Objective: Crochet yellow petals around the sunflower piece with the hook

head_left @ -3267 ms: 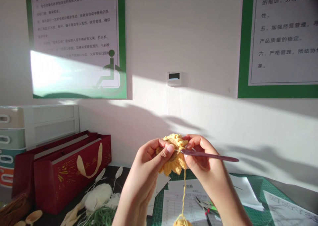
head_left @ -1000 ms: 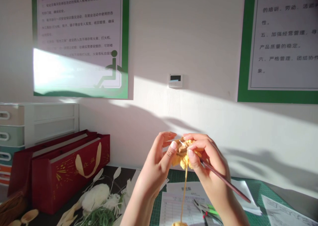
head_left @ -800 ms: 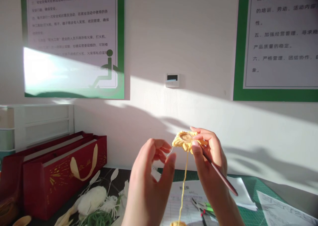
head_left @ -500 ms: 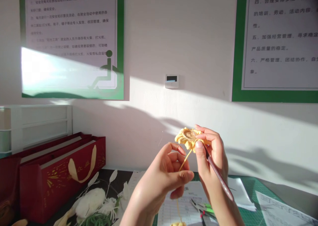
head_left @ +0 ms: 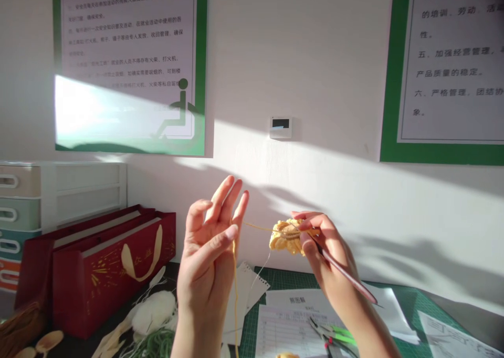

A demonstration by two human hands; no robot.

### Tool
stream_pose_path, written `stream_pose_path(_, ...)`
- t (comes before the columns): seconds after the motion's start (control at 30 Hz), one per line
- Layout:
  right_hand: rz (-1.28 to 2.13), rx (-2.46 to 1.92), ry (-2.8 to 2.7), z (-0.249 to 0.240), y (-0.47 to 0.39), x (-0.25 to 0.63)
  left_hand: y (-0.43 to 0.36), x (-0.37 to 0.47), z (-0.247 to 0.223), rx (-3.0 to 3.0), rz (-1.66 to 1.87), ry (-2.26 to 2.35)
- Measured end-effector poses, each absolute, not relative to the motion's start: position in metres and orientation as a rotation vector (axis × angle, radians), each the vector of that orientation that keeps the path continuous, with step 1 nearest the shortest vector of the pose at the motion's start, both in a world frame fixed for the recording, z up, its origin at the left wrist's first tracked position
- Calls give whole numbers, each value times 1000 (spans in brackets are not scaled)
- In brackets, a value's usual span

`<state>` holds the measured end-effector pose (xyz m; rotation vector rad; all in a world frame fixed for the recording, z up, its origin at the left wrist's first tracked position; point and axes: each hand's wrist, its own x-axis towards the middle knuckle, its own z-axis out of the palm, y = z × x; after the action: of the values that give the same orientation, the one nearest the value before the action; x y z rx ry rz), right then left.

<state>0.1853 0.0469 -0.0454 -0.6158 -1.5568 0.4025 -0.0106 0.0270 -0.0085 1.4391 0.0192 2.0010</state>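
My right hand (head_left: 325, 242) is closed around a crochet hook (head_left: 346, 276) with a dark red handle. Its fingertips also pinch a yellow crocheted piece (head_left: 285, 235) with a ruffled edge. To the left, my left hand (head_left: 214, 242) is raised with its palm showing and several fingers stretched upward, the index finger bent. A strand of yellow yarn (head_left: 258, 225) runs from the piece to my left hand and hangs down past its thumb. How the yarn loops behind the fingers is hidden. A yellow lump (head_left: 287, 355) shows at the bottom edge.
Pliers (head_left: 331, 334) with green and red parts lie on printed sheets (head_left: 275, 318) over a green cutting mat (head_left: 281, 278). Left are red gift bags (head_left: 114, 274), a drawer unit (head_left: 82, 187), white yarn (head_left: 153, 313) and green yarn (head_left: 153, 345). The wall carries posters and a small panel (head_left: 281, 128).
My left hand has moved left and up, opening its fingers and drawing the yarn sideways. The crocheted piece in my right hand is slightly lower and tilted differently. The view has shifted left.
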Motion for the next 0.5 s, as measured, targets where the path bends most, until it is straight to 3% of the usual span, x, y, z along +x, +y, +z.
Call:
stream_pose_path(0.17,354,-654,-1613,-47,48,186,42,-15,-11,2408,2240,884)
stream_pose_path(0.23,314,-672,-1627,-48,48,184,47,-11,-13,2418,2185,1023)
stream_pose_path(0.37,372,-651,-1628,-50,47,180,46,5,-18,2378,2042,1045)
stream_pose_path(0.5,456,-633,-1624,-48,42,177,32,16,-17,2101,1847,735)
